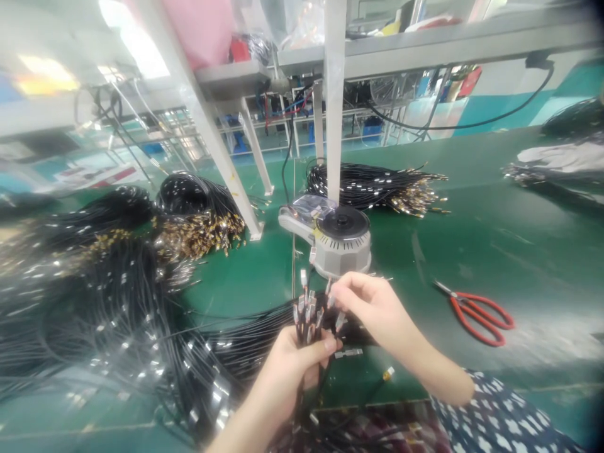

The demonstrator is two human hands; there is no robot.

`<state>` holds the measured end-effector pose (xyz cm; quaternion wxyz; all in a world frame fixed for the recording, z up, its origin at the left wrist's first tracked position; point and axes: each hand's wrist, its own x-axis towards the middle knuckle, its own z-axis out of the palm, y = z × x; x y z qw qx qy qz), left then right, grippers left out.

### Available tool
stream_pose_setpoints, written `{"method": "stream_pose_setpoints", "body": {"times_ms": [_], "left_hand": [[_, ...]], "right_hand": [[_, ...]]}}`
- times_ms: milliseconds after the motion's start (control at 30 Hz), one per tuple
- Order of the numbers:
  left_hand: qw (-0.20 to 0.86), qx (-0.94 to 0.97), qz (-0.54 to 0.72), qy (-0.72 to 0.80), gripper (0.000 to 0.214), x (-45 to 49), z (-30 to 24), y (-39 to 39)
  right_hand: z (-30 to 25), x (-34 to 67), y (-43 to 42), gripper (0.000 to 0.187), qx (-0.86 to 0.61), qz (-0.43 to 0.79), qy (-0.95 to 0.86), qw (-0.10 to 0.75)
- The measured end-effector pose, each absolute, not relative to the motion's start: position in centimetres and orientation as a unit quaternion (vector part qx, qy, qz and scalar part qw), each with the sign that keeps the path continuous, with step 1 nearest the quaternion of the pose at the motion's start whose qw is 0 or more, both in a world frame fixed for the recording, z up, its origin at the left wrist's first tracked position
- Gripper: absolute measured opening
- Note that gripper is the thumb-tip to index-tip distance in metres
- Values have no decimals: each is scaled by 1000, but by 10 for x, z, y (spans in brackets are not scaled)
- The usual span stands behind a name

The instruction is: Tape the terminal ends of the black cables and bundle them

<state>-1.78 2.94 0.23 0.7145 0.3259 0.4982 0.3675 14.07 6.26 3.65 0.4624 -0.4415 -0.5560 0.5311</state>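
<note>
My left hand (pixel 295 365) is wrapped round a bunch of thin black cables (pixel 309 314), their silver connector ends sticking up above my fist. My right hand (pixel 370 302) pinches at the tips of those connectors from the right, fingers pressed together on one end. Both hands hover just in front of a grey tape dispenser (pixel 337 236) on the green table (pixel 495 239). A loose connector (pixel 348 353) lies on the table under my right wrist.
Large heaps of black cables with gold ends (pixel 141 270) fill the left side. Another bundle (pixel 377 185) lies behind the dispenser. Red-handled scissors (pixel 476 311) rest to the right. White frame posts (pixel 334 94) stand behind.
</note>
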Motion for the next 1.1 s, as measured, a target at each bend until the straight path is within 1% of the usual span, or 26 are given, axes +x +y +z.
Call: {"method": "stream_pose_setpoints", "body": {"times_ms": [233, 433, 533, 600, 667, 700, 733, 767, 800, 833, 867, 900, 967, 1033, 1100], "left_hand": [[712, 337, 357, 501, 25, -20, 5, 27], [721, 311, 374, 494, 27, -21, 12, 27], [708, 325, 375, 503, 27, -21, 13, 27], [699, 331, 374, 511, 27, -21, 12, 27], [696, 338, 372, 513, 28, -20, 12, 26], [697, 344, 369, 510, 28, -20, 13, 25], [700, 352, 362, 505, 28, -19, 14, 24], [703, 359, 355, 501, 27, -18, 15, 24], [703, 363, 349, 502, 26, -17, 16, 23], [701, 366, 344, 505, 25, -16, 17, 23], [697, 371, 341, 511, 23, -15, 18, 23], [690, 377, 339, 516, 21, -14, 19, 22], [677, 398, 335, 521, 16, -12, 19, 22], [671, 418, 333, 514, 16, -12, 19, 21], [667, 430, 332, 510, 24, -13, 20, 20]], "right_hand": [[32, 141, 69, 36, -441, 541, -551, 458], [30, 144, 67, 42, -404, 560, -569, 446], [29, 146, 62, 38, -400, 571, -585, 414], [28, 156, 61, 33, -417, 557, -604, 389], [24, 181, 60, 31, -467, 487, -632, 380], [20, 199, 59, 31, -510, 426, -643, 381], [14, 221, 58, 30, -568, 330, -650, 384], [6, 245, 56, 28, -631, 221, -656, 350], [-4, 269, 52, 28, -686, 117, -657, 290], [-14, 292, 48, 31, -723, 38, -656, 214], [-25, 312, 42, 36, -737, -6, -659, 149], [-35, 329, 35, 40, -733, -10, -673, 101], [-52, 352, 21, 47, -738, -20, -668, 91], [-61, 363, 11, 50, -740, -4, -665, 107], [-65, 370, 6, 48, -743, 5, -659, 120]]}}
